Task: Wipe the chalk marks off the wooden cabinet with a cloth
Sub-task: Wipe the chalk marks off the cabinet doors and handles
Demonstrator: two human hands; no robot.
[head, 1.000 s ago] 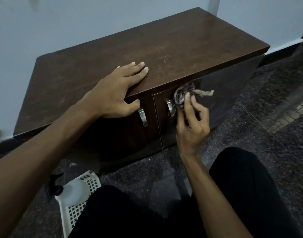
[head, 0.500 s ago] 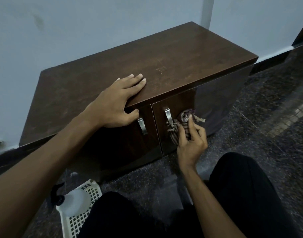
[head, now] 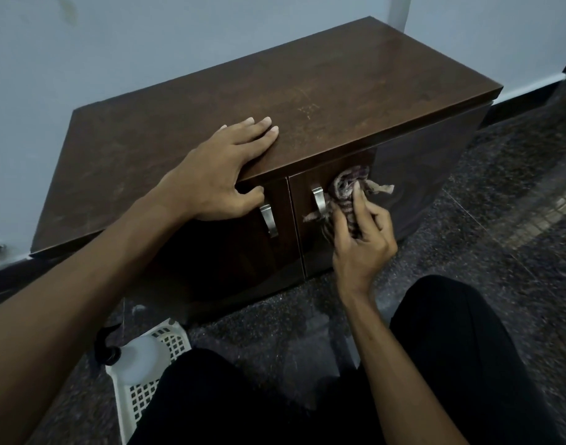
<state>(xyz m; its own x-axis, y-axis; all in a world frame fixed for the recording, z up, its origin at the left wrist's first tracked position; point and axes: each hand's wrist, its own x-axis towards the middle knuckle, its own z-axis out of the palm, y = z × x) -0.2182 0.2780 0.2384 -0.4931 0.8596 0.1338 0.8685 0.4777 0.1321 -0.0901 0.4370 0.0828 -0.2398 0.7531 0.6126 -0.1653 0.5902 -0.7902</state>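
Right hand (head: 360, 234) has the cloth (head: 347, 192) bunched in its fingers, pressed flat against the right door (head: 339, 168) of the wooden cabinet (head: 307, 85), upper part of the door, just right of its metal handle (head: 319, 200). The cloth is striped with frayed ends sticking out left and right; one frayed tail crosses the bottom of that handle.

Left hand (head: 222, 175) holds nothing: palm down on the cabinet top at the front edge, fingers spread flat, thumb hooked under the lip above the left door (head: 243, 248). The left door's handle (head: 268, 220) sits just below the thumb, not touched.

Faint pale chalk marks (head: 307, 109) on the cabinet top, right of the left hand's fingertips, apart from them. Cloth is nowhere near those; it is on the front face.

Both doors look shut. Cabinet stands on a dark speckled floor (head: 516, 252) against a pale wall (head: 178, 36).

Bottom left on the floor: white lattice basket (head: 146, 390) with a white bottle (head: 137, 358) with a black pump top lying in it. Person's knees in dark trousers fill the bottom of the frame.
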